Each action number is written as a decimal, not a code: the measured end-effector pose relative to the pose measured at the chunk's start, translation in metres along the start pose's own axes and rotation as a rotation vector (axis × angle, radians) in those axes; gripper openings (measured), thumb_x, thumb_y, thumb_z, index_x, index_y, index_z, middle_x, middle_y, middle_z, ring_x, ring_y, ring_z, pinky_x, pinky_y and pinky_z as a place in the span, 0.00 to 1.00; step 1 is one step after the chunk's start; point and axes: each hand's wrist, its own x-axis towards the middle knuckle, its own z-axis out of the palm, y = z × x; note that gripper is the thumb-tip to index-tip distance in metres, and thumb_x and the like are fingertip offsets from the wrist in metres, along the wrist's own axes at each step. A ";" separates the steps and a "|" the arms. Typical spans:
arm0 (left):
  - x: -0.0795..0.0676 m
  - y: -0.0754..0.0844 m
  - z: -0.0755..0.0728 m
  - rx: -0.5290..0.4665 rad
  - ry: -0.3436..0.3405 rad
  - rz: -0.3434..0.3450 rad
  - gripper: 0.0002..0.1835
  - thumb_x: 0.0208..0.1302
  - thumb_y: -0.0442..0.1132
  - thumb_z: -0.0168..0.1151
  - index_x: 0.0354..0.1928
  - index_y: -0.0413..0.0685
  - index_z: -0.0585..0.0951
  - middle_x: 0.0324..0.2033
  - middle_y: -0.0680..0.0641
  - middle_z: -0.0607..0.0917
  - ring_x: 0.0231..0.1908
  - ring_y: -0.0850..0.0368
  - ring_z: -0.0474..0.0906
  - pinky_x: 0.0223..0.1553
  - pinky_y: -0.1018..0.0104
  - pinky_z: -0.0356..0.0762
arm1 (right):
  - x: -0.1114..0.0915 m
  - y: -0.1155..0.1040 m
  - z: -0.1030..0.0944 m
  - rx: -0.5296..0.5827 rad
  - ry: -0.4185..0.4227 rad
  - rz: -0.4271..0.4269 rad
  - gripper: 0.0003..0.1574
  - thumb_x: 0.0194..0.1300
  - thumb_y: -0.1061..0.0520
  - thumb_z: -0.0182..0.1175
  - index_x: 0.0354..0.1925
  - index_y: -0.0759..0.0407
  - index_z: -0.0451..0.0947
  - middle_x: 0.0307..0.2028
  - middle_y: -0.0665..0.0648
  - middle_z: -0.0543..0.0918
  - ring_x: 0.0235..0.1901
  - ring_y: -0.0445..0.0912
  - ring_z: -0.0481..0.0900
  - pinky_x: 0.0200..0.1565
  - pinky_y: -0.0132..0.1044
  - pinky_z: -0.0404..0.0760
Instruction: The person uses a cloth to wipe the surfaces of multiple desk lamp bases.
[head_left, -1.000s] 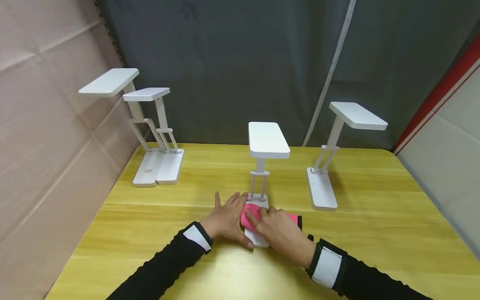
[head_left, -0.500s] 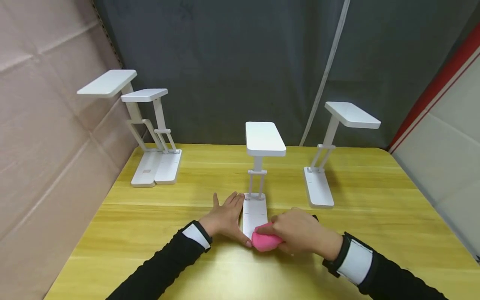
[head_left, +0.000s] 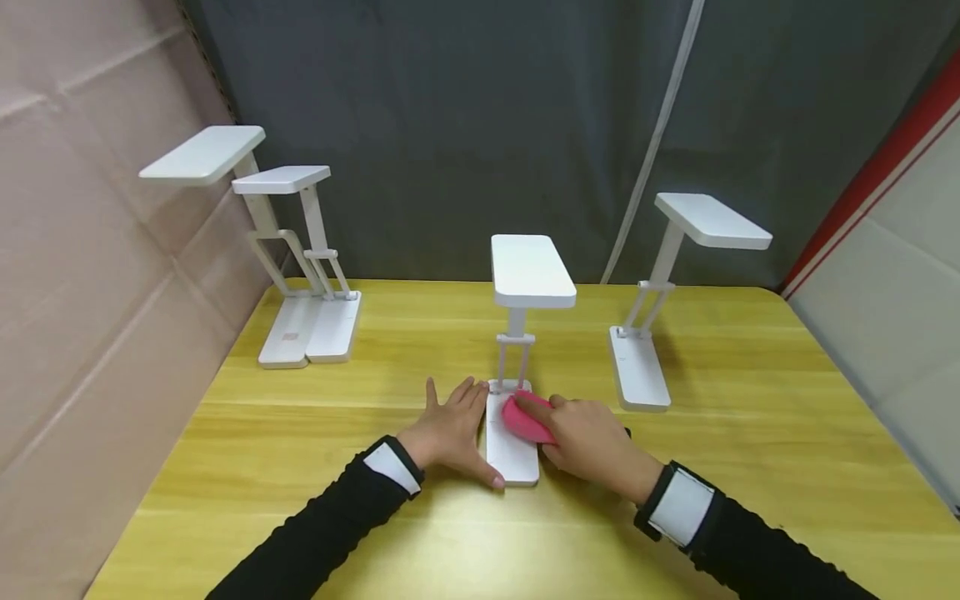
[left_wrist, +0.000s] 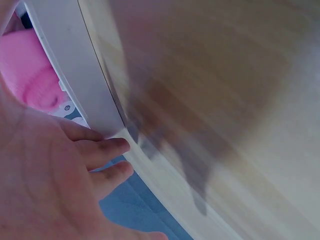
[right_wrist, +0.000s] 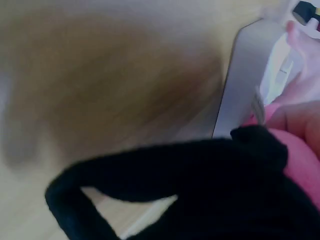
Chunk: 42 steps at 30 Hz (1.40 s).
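Note:
A white folding desk lamp (head_left: 531,271) stands at the middle of the table, its head raised over a flat base (head_left: 513,458). My left hand (head_left: 450,427) lies along the left side of that base, fingers spread, thumb at the front corner. With my right hand (head_left: 592,442) I hold a pink cloth (head_left: 523,423) against the top of the base, index finger stretched over it. The left wrist view shows pink fluffy cloth (left_wrist: 30,72) beyond the base's edge. A black loop (right_wrist: 150,170) on the cloth fills much of the right wrist view.
Two more white lamps (head_left: 202,156) (head_left: 335,329) stand side by side at the back left. Another lamp (head_left: 641,367) is to the right. A grey curtain (head_left: 420,125) closes off the table's far edge. Pale panels flank both sides.
My right hand first drew the cloth from mid-base to the front right corner, then brought it back up onto the base's rear half. My left hand has kept its place.

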 end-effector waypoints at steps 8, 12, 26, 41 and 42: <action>0.000 0.002 -0.006 -0.031 0.013 0.017 0.71 0.27 0.79 0.61 0.67 0.41 0.46 0.67 0.42 0.52 0.67 0.47 0.41 0.54 0.27 0.32 | -0.020 0.002 -0.011 0.163 -0.084 -0.004 0.39 0.46 0.53 0.62 0.59 0.43 0.66 0.30 0.49 0.77 0.19 0.37 0.66 0.20 0.31 0.67; 0.001 0.002 -0.008 -0.035 0.015 0.004 0.71 0.26 0.78 0.61 0.67 0.41 0.46 0.67 0.42 0.52 0.67 0.47 0.42 0.55 0.27 0.32 | -0.034 -0.002 -0.014 0.282 -0.142 -0.041 0.40 0.46 0.52 0.63 0.60 0.39 0.65 0.28 0.43 0.74 0.20 0.35 0.65 0.20 0.30 0.65; 0.001 -0.004 0.001 -0.068 0.060 0.019 0.77 0.21 0.79 0.62 0.68 0.46 0.34 0.69 0.46 0.41 0.67 0.50 0.37 0.55 0.28 0.34 | -0.006 0.034 -0.013 0.192 0.090 0.248 0.40 0.47 0.55 0.63 0.61 0.47 0.64 0.27 0.54 0.75 0.15 0.40 0.64 0.14 0.33 0.64; 0.004 -0.003 0.008 -0.148 0.068 0.028 0.75 0.20 0.78 0.64 0.69 0.49 0.38 0.69 0.50 0.47 0.67 0.50 0.41 0.55 0.28 0.35 | -0.003 0.023 0.011 -0.070 -0.063 0.172 0.34 0.48 0.52 0.64 0.55 0.54 0.69 0.21 0.56 0.73 0.13 0.44 0.64 0.13 0.35 0.64; 0.004 -0.003 0.008 -0.154 0.063 0.027 0.75 0.20 0.78 0.64 0.68 0.49 0.38 0.69 0.50 0.47 0.67 0.50 0.41 0.55 0.28 0.35 | -0.008 0.021 0.010 -0.064 -0.063 0.157 0.34 0.48 0.53 0.64 0.55 0.54 0.69 0.21 0.56 0.73 0.13 0.43 0.64 0.13 0.35 0.64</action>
